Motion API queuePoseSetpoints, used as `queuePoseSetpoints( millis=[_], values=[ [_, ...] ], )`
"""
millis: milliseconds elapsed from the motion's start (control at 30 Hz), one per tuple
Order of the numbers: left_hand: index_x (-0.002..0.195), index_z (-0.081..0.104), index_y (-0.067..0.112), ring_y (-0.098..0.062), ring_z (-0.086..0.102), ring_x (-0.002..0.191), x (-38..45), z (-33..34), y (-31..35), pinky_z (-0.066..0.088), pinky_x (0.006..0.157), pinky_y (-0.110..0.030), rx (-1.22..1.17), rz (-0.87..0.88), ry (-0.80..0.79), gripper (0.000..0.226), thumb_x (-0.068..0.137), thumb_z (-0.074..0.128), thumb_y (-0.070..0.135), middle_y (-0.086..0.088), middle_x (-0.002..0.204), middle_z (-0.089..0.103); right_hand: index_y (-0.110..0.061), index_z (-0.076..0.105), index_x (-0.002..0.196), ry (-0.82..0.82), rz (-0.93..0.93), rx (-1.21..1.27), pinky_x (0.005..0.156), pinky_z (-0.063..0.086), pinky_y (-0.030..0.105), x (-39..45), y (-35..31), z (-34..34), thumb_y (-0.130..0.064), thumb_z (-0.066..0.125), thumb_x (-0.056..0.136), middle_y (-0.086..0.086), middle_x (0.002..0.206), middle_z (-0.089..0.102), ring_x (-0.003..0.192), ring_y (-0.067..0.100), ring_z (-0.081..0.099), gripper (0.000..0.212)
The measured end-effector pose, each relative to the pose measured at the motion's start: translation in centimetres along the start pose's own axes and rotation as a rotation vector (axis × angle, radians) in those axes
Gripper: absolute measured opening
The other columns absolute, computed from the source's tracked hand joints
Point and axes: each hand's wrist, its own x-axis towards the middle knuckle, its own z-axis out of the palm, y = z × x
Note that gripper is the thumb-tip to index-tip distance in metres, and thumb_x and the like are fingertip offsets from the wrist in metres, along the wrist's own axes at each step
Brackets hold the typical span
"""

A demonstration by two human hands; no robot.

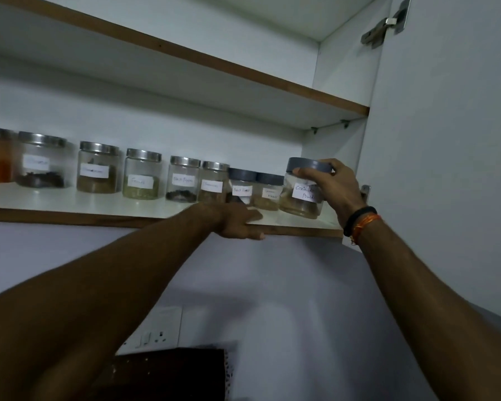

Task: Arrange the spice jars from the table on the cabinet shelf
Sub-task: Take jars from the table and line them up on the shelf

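At shelf's right end: right hand [327, 183] curls round grey lid of coriander jar [301, 195], tan powder inside, jar tilted, beside cabinet wall [334, 157]. Left hand [237, 221] rests on shelf edge [70, 217], fingers loosely bent, holding nothing. Row of labelled jars [142, 175] fills shelf leftward; grey-lidded jar [268, 192] just beside coriander jar. Bare gap between first two steel-lidded jars.

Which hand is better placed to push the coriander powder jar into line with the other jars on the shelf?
Probably the right hand: it already grips the coriander powder jar by its grey lid. The left hand only rests on the shelf edge, holding no jar.
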Motion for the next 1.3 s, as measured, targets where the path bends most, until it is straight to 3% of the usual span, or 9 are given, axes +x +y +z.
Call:
queuePoseSetpoints(
  millis=[133, 333, 500, 567, 700, 967, 1300],
  values=[
    [0.159, 0.016, 0.027, -0.024, 0.016, 0.153, 1.8, 0.4, 0.1, 0.015, 0.122, -0.043, 0.028, -0.013, -0.053, 0.085, 0.091, 0.038, 0.074, -0.003, 0.167, 0.017, -0.022, 0.063, 0.105, 0.049, 0.024, -0.087, 0.09, 0.059, 0.045, 3.4, 2.3, 0.4, -0.049, 0.087, 0.063, 0.001, 0.107, 0.068, 0.098, 0.024, 0.067, 0.055],
    [0.158, 0.021, 0.025, -0.025, 0.026, 0.149, 2.1, 0.6, 0.1, 0.024, 0.118, -0.042, 0.022, 0.014, -0.008, 0.083, 0.092, 0.041, 0.072, -0.006, 0.164, 0.025, -0.017, 0.061, 0.113, 0.075, 0.05, -0.195, 0.081, 0.057, 0.039, 7.8, 5.2, 1.4, -0.049, 0.084, 0.068, 0.002, 0.104, 0.067, 0.094, 0.023, 0.066, 0.059],
    [0.157, 0.023, 0.024, -0.026, 0.031, 0.145, 2.0, 0.4, 0.2, 0.029, 0.115, -0.04, 0.027, 0.026, 0.001, 0.083, 0.092, 0.043, 0.07, -0.008, 0.162, 0.029, -0.018, 0.056, 0.115, 0.024, 0.07, -0.288, 0.058, 0.041, 0.024, 10.5, 7.0, 3.0, -0.047, 0.081, 0.074, 0.0, 0.102, 0.062, 0.077, 0.01, 0.056, 0.057],
    [0.157, 0.023, 0.024, -0.026, 0.032, 0.145, 2.1, 0.4, 0.3, 0.03, 0.114, -0.04, 0.024, 0.028, -0.002, 0.083, 0.092, 0.044, 0.07, -0.008, 0.161, 0.03, -0.017, 0.055, 0.118, 0.015, 0.07, -0.325, 0.063, 0.045, 0.026, 11.4, 7.7, 3.5, -0.047, 0.08, 0.075, 0.002, 0.105, 0.062, 0.08, 0.015, 0.058, 0.058],
    [0.157, 0.023, 0.025, -0.026, 0.033, 0.145, 2.3, 0.4, 0.3, 0.03, 0.114, -0.039, 0.002, 0.025, -0.011, 0.083, 0.091, 0.045, 0.07, -0.008, 0.161, 0.03, -0.015, 0.055, 0.12, 0.02, 0.087, -0.366, 0.089, 0.055, 0.042, 13.2, 8.6, 4.0, -0.045, 0.08, 0.077, 0.007, 0.114, 0.062, 0.101, 0.029, 0.061, 0.057],
    [0.157, 0.023, 0.025, -0.024, 0.032, 0.145, 2.4, 0.4, 0.0, 0.029, 0.114, -0.038, -0.019, 0.023, -0.012, 0.085, 0.089, 0.046, 0.071, -0.005, 0.163, 0.028, -0.012, 0.058, 0.12, -0.006, 0.077, -0.478, 0.078, 0.05, 0.035, 14.6, 9.7, 4.7, -0.046, 0.076, 0.081, 0.01, 0.114, 0.065, 0.096, 0.026, 0.061, 0.055],
    [0.157, 0.024, 0.025, -0.024, 0.033, 0.144, 2.2, 0.2, 0.4, 0.03, 0.114, -0.039, -0.043, 0.002, -0.021, 0.083, 0.09, 0.048, 0.069, -0.006, 0.162, 0.029, -0.004, 0.062, 0.12, -0.032, 0.052, -0.51, 0.084, 0.049, 0.034, 15.2, 10.8, 5.8, -0.037, 0.073, 0.088, 0.016, 0.117, 0.067, 0.107, 0.031, 0.062, 0.047]
  ],
)
